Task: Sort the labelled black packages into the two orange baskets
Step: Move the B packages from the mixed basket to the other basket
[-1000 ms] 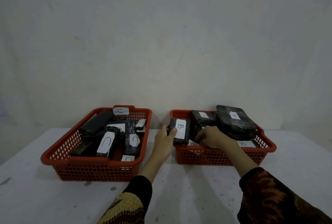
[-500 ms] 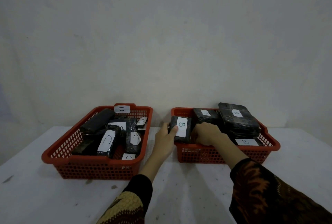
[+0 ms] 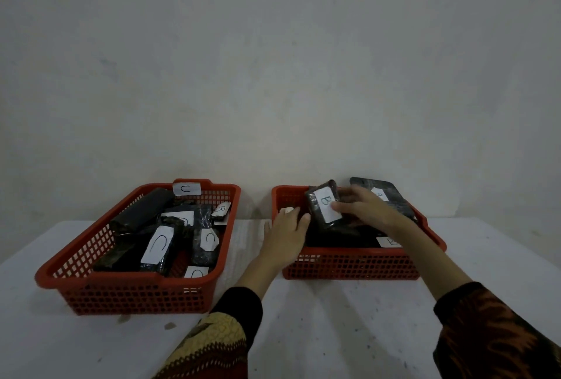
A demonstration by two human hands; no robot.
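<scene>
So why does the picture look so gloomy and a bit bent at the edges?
Head view: the light is dim and soft, so the black packages blur into dark lumps, though the B label reads; faint shadows fall toward the camera under the baskets; the wide lens bows the table edge; no glare.

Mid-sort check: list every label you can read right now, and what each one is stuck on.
"C": tag on left basket's back rim.
"C": long package.
"C": upright package.
"C": front package.
"B": small package in left basket.
"B": package held by right hand.
Partly hidden: front label, right basket.
Unreadable: back package label.
</scene>
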